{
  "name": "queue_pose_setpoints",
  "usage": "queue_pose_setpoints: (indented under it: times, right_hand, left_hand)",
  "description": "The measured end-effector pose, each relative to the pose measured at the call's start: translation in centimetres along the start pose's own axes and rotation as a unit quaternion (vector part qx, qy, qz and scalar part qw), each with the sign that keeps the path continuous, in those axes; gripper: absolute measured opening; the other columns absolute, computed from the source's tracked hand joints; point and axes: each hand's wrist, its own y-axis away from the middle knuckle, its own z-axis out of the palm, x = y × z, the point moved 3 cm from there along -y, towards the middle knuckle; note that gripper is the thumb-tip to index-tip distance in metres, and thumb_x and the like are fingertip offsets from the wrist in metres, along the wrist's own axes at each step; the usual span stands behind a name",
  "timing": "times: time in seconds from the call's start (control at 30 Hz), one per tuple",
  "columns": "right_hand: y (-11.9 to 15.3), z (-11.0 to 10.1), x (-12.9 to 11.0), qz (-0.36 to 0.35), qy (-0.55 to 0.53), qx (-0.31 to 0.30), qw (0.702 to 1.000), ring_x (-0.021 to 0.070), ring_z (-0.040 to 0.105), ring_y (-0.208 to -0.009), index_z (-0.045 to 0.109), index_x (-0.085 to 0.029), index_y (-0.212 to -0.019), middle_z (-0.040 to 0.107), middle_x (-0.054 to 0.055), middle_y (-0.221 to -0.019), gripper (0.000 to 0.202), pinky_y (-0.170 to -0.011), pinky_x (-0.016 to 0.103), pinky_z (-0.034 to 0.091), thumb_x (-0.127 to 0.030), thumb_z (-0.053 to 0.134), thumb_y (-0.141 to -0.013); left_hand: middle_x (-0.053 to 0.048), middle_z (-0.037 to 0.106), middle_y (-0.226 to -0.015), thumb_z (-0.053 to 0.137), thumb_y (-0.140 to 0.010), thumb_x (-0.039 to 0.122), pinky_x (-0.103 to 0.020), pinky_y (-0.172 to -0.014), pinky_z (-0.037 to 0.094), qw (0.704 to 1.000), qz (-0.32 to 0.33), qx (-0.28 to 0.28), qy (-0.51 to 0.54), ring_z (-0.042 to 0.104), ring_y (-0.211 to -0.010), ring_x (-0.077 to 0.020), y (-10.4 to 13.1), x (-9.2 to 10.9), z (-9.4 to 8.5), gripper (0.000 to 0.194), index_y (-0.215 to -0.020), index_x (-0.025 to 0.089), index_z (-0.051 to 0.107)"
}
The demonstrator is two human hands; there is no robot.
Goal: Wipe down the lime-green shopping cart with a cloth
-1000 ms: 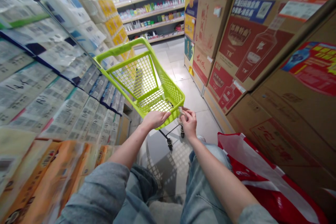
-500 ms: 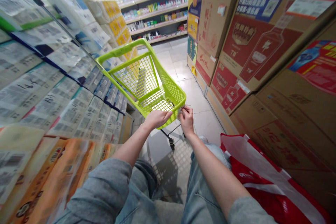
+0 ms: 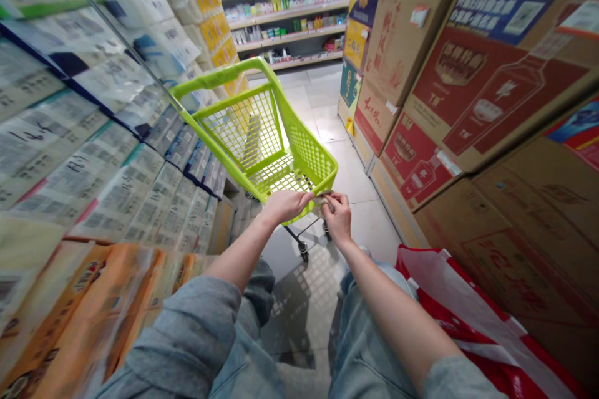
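A lime-green shopping cart with a mesh basket stands in the aisle, its raised handle end away from me. My left hand is at the cart's near edge, its fingertips pressed together beside the right ones. Just right of it, at the near corner, my right hand is closed in a pinch. Between both sets of fingertips is a small crumpled greyish-beige piece, partly hidden; its kind I cannot make out. No goods show in the basket.
Stacked paper packs line the left side, orange packs nearest me. Cardboard cartons are piled on the right, with a red and white bag below them. Stocked shelves close the far end. A thin metal pole slants across upper left.
My left hand has slid right along the cart's edge, so its fingertips now meet the right hand's at the small crumpled piece. The view has shifted slightly.
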Motion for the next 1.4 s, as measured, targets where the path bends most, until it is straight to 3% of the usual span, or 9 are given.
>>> queue_pose_setpoints:
  times: [0.07, 0.23, 0.33, 0.53, 0.7, 0.83, 0.93, 1.2, 1.4]
  right_hand:
    - [-0.1, 0.3, 0.3, 0.002, 0.0, 0.02, 1.0, 0.019, 0.055, -0.093, 0.07, -0.018, -0.094, 0.053, 0.008, -0.098, 0.026, -0.09, 0.036, 0.047, -0.018, 0.048, -0.079]
    - [0.6, 1.5, 0.2, -0.03, 0.003, -0.053, 0.998, 0.0204, 0.052, -0.103, 0.068, -0.021, -0.101, 0.051, 0.008, -0.105, 0.028, -0.097, 0.038, 0.044, -0.02, 0.048, -0.082]
    - [1.0, 1.8, 0.2, -0.03, 0.008, -0.062, 0.998, 0.0206, 0.052, -0.103, 0.066, -0.02, -0.104, 0.05, 0.009, -0.107, 0.028, -0.095, 0.038, 0.044, -0.021, 0.046, -0.084]
    - [0.4, 2.0, 0.7, -0.007, 0.002, -0.024, 1.0, 0.0192, 0.053, -0.097, 0.068, -0.017, -0.091, 0.051, 0.009, -0.101, 0.023, -0.092, 0.036, 0.045, -0.023, 0.048, -0.082]
    - [-0.2, 1.5, 1.6, 0.058, -0.039, -0.036, 0.997, 0.0185, 0.058, -0.089, 0.07, -0.019, -0.078, 0.059, 0.006, -0.089, 0.018, -0.087, 0.033, 0.047, -0.021, 0.053, -0.073]
    - [-0.7, 0.1, 2.7, 0.122, -0.016, 0.052, 0.991, 0.0184, 0.059, -0.084, 0.071, -0.018, -0.077, 0.061, 0.006, -0.086, 0.018, -0.084, 0.033, 0.046, -0.022, 0.054, -0.073]
    - [-1.1, -0.3, 3.2, 0.121, -0.008, 0.104, 0.987, 0.0192, 0.057, -0.088, 0.072, -0.016, -0.087, 0.059, 0.007, -0.09, 0.024, -0.088, 0.035, 0.045, -0.024, 0.052, -0.076]
    - [-0.2, 1.9, 3.3, 0.067, -0.008, 0.032, 0.997, 0.0196, 0.053, -0.096, 0.068, -0.015, -0.098, 0.052, 0.009, -0.101, 0.03, -0.094, 0.036, 0.043, -0.018, 0.047, -0.077]
    - [-0.3, 1.9, 3.6, 0.043, -0.008, -0.012, 0.999, 0.0209, 0.052, -0.103, 0.067, -0.014, -0.1, 0.05, 0.011, -0.105, 0.033, -0.097, 0.037, 0.042, -0.014, 0.045, -0.075]
  left_hand:
    - [-0.008, 0.071, -0.093, 0.005, -0.09, 0.061, -0.029, -0.076, 0.044, 1.0, 0.0, -0.002, 0.008, 0.065, -0.088, -0.0226, 0.1, -0.1, 0.0, 0.073, -0.094, 0.023, 0.067]
    - [-0.008, 0.07, -0.094, 0.008, -0.091, 0.059, -0.028, -0.078, 0.044, 1.0, -0.007, -0.008, 0.01, 0.064, -0.091, -0.0218, 0.3, -0.2, -0.1, 0.071, -0.094, 0.022, 0.067]
    - [-0.009, 0.07, -0.093, 0.007, -0.09, 0.06, -0.028, -0.076, 0.044, 1.0, -0.006, -0.002, 0.006, 0.065, -0.09, -0.022, 0.3, -0.2, 0.0, 0.072, -0.093, 0.021, 0.067]
    - [-0.009, 0.071, -0.092, 0.006, -0.09, 0.06, -0.029, -0.075, 0.044, 1.0, 0.006, 0.006, 0.015, 0.065, -0.087, -0.0231, 0.2, 0.1, 0.1, 0.072, -0.091, 0.022, 0.067]
    - [-0.009, 0.071, -0.092, 0.009, -0.091, 0.06, -0.028, -0.075, 0.044, 1.0, -0.004, -0.013, 0.014, 0.065, -0.088, -0.0223, 0.3, 0.0, -0.1, 0.071, -0.09, 0.021, 0.068]
    - [-0.009, 0.071, -0.09, 0.004, -0.089, 0.062, -0.028, -0.072, 0.044, 1.0, 0.0, -0.01, 0.012, 0.065, -0.086, -0.0229, 0.1, -0.1, 0.0, 0.075, -0.091, 0.022, 0.068]
    - [-0.008, 0.071, -0.088, 0.003, -0.088, 0.063, -0.028, -0.071, 0.044, 1.0, -0.002, -0.013, 0.01, 0.065, -0.084, -0.0227, 0.1, -0.2, 0.2, 0.076, -0.091, 0.023, 0.068]
    - [-0.009, 0.07, -0.088, 0.004, -0.089, 0.063, -0.028, -0.072, 0.044, 1.0, 0.006, -0.004, 0.007, 0.065, -0.085, -0.0225, 0.3, 0.1, 0.0, 0.076, -0.087, 0.021, 0.067]
    - [-0.009, 0.07, -0.088, 0.004, -0.089, 0.062, -0.028, -0.073, 0.044, 1.0, 0.004, -0.01, 0.008, 0.065, -0.084, -0.0219, 0.2, -0.2, 0.3, 0.076, -0.091, 0.021, 0.068]
